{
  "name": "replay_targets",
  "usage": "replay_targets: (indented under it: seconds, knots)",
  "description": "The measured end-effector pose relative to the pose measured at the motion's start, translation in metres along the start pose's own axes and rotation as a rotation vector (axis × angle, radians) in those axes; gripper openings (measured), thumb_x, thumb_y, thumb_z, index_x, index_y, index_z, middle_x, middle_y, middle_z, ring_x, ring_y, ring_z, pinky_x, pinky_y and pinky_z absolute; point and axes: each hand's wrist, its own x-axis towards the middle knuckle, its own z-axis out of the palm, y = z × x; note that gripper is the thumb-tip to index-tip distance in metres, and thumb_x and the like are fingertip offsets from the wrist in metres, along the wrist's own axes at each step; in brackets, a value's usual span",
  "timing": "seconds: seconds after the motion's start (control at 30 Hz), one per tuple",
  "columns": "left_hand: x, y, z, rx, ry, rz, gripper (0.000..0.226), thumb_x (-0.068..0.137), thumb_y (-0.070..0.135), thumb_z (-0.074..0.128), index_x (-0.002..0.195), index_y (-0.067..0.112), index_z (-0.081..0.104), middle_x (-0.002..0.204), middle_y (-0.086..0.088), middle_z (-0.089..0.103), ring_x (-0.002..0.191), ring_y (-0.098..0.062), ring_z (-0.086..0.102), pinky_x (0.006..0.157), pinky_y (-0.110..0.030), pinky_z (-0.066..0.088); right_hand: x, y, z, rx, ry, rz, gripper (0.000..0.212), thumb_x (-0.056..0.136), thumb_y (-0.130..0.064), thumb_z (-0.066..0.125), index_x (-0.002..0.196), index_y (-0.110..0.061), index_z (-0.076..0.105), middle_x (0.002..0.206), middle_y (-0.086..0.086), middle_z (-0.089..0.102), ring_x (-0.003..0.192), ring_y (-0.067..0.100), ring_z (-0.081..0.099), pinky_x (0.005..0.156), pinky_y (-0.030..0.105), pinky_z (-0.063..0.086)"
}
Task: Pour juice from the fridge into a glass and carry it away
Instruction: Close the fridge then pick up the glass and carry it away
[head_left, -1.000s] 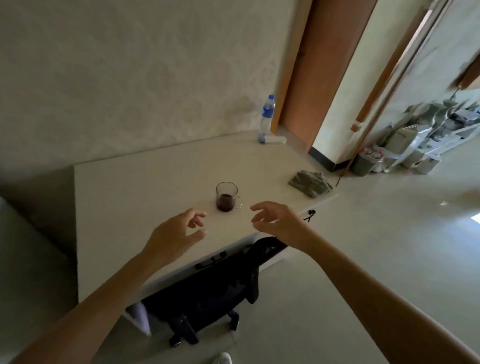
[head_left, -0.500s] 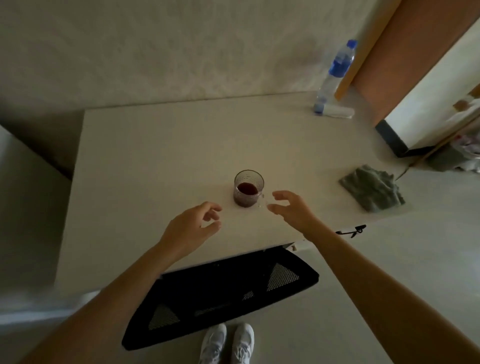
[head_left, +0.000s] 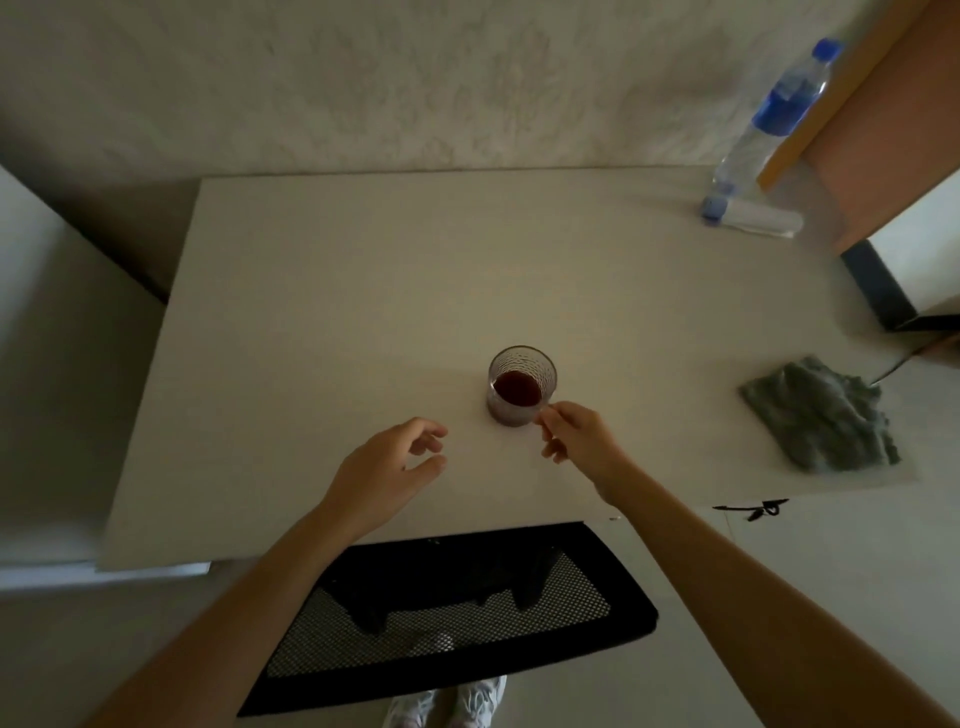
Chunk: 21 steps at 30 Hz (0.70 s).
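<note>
The right hand (head_left: 579, 436) is closing in on the glass (head_left: 521, 384): a second ago it was hovering apart from it, and now its fingertips are touching the glass's lower right side, at about 4 o'clock. The view is also tipping down, so the person is standing closer over the worktop (head_left: 363, 291). That suggests the juice is already poured and the lift for carrying is about to begin.

The glass is standing upright near the middle of the worktop, a little toward the front edge, holding dark red juice to well below the rim. The right hand is partly closed, thumb and forefinger pinched at the glass wall or a small handle there; whether it is actually gripping yet, I cannot tell. The forearm is reaching in from 5 o'clock.

The left hand (head_left: 387, 475) is hanging at 8 o'clock from the glass, well apart, fingers loosely curled, holding nothing.

A bottle (head_left: 769, 119) is standing at the far right corner, and a cloth (head_left: 821, 415) is lying at 3 o'clock.
</note>
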Motion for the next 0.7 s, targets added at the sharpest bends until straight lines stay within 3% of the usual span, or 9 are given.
replay_targets:
  seconds: [0.13, 0.27, 0.43, 0.57, 0.7]
  knots:
    - [-0.002, 0.002, -0.002, 0.005, 0.009, 0.0, 0.025, 0.088, 0.034, 0.061, 0.113, 0.035, 0.059, 0.104, 0.021, 0.065, 0.101, 0.002, 0.058, 0.079, -0.022, 0.043, -0.004, -0.002, 0.0, -0.039, 0.034, -0.048, 0.022, 0.095, -0.01, 0.043, 0.078, -0.008, 0.056, 0.061, 0.002, 0.045, 0.05, 0.013, 0.045, 0.043, 0.012, 0.036]
    - [-0.01, 0.008, -0.01, 0.018, -0.009, 0.011, 0.02, 0.088, 0.034, 0.061, 0.108, 0.034, 0.062, 0.104, 0.022, 0.065, 0.1, 0.003, 0.058, 0.084, -0.027, 0.048, -0.02, -0.011, -0.01, -0.067, 0.053, -0.081, 0.022, 0.095, -0.012, 0.044, 0.077, -0.007, 0.056, 0.061, 0.001, 0.046, 0.05, 0.013, 0.043, 0.041, 0.01, 0.034]
    - [-0.026, 0.02, -0.032, 0.032, -0.015, 0.042, 0.011, 0.088, 0.034, 0.062, 0.097, 0.039, 0.064, 0.1, 0.02, 0.067, 0.096, 0.004, 0.061, 0.08, -0.026, 0.05, -0.063, -0.041, -0.029, -0.033, 0.094, -0.14, 0.024, 0.095, -0.011, 0.044, 0.074, -0.008, 0.056, 0.061, 0.001, 0.046, 0.044, 0.006, 0.042, 0.04, 0.01, 0.033]
    - [-0.032, 0.043, -0.051, 0.087, -0.041, 0.124, 0.008, 0.087, 0.035, 0.062, 0.089, 0.043, 0.063, 0.091, 0.027, 0.067, 0.09, 0.009, 0.061, 0.075, -0.023, 0.046, -0.113, -0.075, -0.039, 0.001, 0.17, -0.191, 0.023, 0.095, -0.01, 0.043, 0.079, -0.002, 0.057, 0.062, 0.003, 0.046, 0.044, 0.005, 0.042, 0.04, 0.01, 0.033]
    - [-0.029, 0.078, -0.073, 0.13, -0.116, 0.29, 0.008, 0.081, 0.04, 0.062, 0.089, 0.041, 0.064, 0.094, 0.037, 0.063, 0.086, 0.011, 0.062, 0.08, -0.027, 0.051, -0.174, -0.108, -0.046, 0.038, 0.278, -0.222, 0.023, 0.096, -0.011, 0.041, 0.086, 0.0, 0.059, 0.064, 0.003, 0.046, 0.052, 0.011, 0.041, 0.041, 0.009, 0.034]
